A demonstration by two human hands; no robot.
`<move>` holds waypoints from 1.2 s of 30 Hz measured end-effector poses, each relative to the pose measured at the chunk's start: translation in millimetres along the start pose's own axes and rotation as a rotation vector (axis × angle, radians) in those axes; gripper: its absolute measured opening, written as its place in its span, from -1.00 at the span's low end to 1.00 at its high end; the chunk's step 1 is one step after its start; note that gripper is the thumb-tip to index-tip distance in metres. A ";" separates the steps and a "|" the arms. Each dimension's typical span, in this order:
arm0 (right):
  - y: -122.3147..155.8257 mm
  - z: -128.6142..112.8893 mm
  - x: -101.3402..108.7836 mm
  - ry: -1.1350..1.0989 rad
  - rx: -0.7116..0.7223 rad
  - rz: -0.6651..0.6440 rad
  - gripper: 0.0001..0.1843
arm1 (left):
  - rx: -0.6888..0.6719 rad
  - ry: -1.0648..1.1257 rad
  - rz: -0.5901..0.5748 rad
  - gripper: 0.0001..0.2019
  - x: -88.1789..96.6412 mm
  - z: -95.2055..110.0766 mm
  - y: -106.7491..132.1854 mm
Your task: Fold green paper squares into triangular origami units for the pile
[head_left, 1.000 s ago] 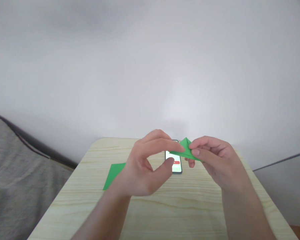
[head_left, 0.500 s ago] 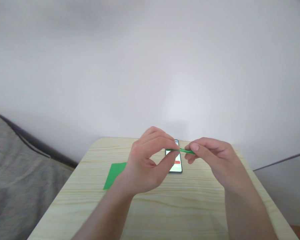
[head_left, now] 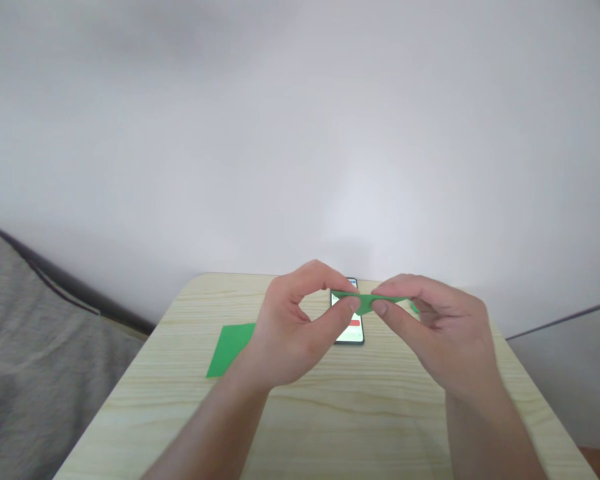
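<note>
Above the table, a small folded piece of green paper [head_left: 365,304] is pinched between my two hands. My left hand [head_left: 305,327] grips its left part between thumb and fingers. On the right part, my right hand [head_left: 430,327] closes thumb and fingertips in the same way. The fingers cover some of the paper's folds. A flat green sheet of paper [head_left: 231,347] lies on the table, partly hidden behind my left wrist.
A phone [head_left: 351,333] with a lit screen lies behind the hands on the pale wooden table [head_left: 340,427]. A small green item [head_left: 415,307] shows behind my right fingers. Grey cloth [head_left: 45,373] is at the left; a white wall [head_left: 300,147] stands behind.
My right hand's grip has shifted closer to my left fingertips. The green paper has turned from nearly edge-on, so more of its face shows between the thumbs.
</note>
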State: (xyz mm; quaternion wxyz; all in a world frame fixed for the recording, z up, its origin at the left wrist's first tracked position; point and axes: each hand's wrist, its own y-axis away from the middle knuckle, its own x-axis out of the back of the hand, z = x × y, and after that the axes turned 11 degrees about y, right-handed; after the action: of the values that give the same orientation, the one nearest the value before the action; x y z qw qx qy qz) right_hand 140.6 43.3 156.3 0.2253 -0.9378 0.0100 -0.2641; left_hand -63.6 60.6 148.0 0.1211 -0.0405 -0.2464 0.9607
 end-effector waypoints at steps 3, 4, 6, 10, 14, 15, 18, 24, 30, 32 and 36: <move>-0.3 -2.9 0.8 -0.019 -0.039 -0.023 -0.93 | -0.021 -0.020 -0.015 -0.94 -1.1 1.1 0.2; -0.4 -3.2 0.5 -0.020 -0.048 -0.024 -0.93 | -0.036 -0.028 -0.021 -0.93 -1.6 1.5 0.3; -0.3 -2.9 -0.6 -0.020 -0.049 -0.006 -0.93 | -0.066 -0.036 -0.031 -0.91 -2.8 2.2 0.4; 0.3 -3.8 -1.1 -0.019 -0.035 0.002 -0.92 | -0.091 -0.001 -0.039 -0.90 -4.6 2.5 1.1; 0.3 -8.1 1.9 -0.029 -0.024 0.004 -0.89 | -0.076 0.071 -0.036 -0.92 -4.5 2.2 1.5; 0.4 -8.9 2.5 -0.036 -0.024 0.009 -0.89 | -0.072 0.083 -0.035 -0.92 -4.5 2.3 1.4; 1.2 -9.9 2.8 -0.058 -0.026 0.030 -0.88 | -0.069 0.109 -0.034 -0.95 -5.2 3.0 1.5; 3.8 -10.5 -1.5 -0.148 -0.025 0.093 -0.91 | -0.080 0.162 -0.031 -0.95 -10.1 3.7 3.2; 3.6 -10.3 -6.1 -0.167 0.038 0.063 -0.84 | -0.070 0.190 -0.059 -0.90 -13.0 3.4 4.4; 4.0 -9.7 -6.6 -0.174 0.067 0.069 -0.85 | -0.075 0.202 -0.067 -0.89 -12.8 3.5 4.5; 4.9 -11.4 -4.2 -0.190 0.023 0.068 -0.86 | -0.048 0.215 -0.028 -0.91 -10.7 4.7 5.1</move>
State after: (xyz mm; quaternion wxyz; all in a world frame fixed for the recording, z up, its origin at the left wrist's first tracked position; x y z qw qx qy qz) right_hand 131.8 34.7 160.8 0.2447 -0.9551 0.0173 -0.1664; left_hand -55.0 51.3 149.8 0.1591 -0.1429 -0.2556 0.9428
